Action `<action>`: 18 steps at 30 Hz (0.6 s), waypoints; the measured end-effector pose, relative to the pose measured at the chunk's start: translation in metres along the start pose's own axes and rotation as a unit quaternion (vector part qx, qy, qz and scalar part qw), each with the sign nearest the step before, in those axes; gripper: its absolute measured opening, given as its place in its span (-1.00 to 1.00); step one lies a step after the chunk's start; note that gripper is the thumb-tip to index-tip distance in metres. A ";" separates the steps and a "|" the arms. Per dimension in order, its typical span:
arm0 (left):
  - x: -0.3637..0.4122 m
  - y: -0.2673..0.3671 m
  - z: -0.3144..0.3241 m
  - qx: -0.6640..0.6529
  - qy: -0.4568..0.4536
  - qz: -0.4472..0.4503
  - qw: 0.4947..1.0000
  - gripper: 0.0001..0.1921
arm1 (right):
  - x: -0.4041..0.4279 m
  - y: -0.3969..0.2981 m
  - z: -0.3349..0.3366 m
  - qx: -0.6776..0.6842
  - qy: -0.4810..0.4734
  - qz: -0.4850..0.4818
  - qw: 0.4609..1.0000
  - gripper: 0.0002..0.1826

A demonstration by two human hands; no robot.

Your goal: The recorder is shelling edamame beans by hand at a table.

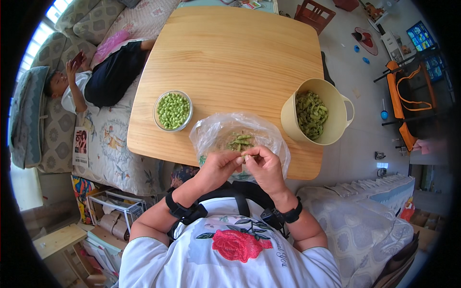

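My left hand [222, 164] and my right hand [264, 166] meet over the near part of a clear plastic bag [267, 130]. Thumbs and fingertips pinch a small green bean pod [248, 157] between them, most of it hidden by the fingers. Inside the spread bag lie several soybean pods [242, 138] with brownish bits around them. To the left, a round glass bowl [155, 114] holds shelled green beans [173, 111]. A cream plastic bucket [336, 104] on the right is tilted in view and contains a heap of green pods or husks [310, 117].
Everything stands on a light wooden table [234, 54] with rounded corners. Beyond its left edge a person [111, 77] lies on a sofa holding a phone [77, 59]. A covered seat [353, 223] is at my right, and a wooden chair [314, 15] stands behind the table.
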State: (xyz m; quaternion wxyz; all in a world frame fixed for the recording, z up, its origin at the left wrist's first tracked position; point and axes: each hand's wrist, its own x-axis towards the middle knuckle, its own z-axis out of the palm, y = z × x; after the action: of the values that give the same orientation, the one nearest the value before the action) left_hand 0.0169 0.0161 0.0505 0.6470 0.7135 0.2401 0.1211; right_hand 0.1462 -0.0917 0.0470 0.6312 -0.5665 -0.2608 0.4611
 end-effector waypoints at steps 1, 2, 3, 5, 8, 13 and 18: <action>0.000 -0.002 -0.001 -0.014 -0.011 -0.011 1.000 -0.76 | 0.000 0.001 -0.001 -0.004 -0.005 0.006 1.000 -0.91; 0.000 -0.003 -0.002 -0.027 -0.022 -0.023 0.999 -0.75 | 0.001 0.002 -0.003 -0.008 -0.010 0.012 1.000 -0.92; 0.000 -0.006 -0.005 -0.027 -0.021 -0.023 0.999 -0.75 | 0.001 0.002 -0.005 -0.008 -0.010 0.012 1.000 -0.92; 0.000 -0.009 -0.010 -0.187 -0.095 -0.163 0.964 -0.68 | 0.003 0.001 -0.010 0.016 -0.026 0.065 0.997 -0.94; -0.001 -0.011 -0.009 -0.255 -0.103 -0.186 0.943 -0.67 | 0.004 -0.001 -0.008 0.069 -0.034 0.070 0.995 -0.94; 0.001 -0.006 -0.007 -0.202 -0.109 -0.146 0.962 -0.68 | 0.003 0.003 -0.008 -0.003 -0.022 0.073 0.997 -0.92; 0.003 -0.003 -0.006 -0.222 -0.106 -0.174 0.954 -0.69 | 0.002 -0.003 -0.012 0.069 -0.037 0.087 0.993 -0.89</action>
State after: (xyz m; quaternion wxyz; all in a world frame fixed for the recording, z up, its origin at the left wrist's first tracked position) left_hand 0.0154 0.0230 0.0476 0.8215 0.5083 0.2578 -0.0190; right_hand 0.1576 -0.0953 0.0466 0.6159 -0.5246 -0.2014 0.5522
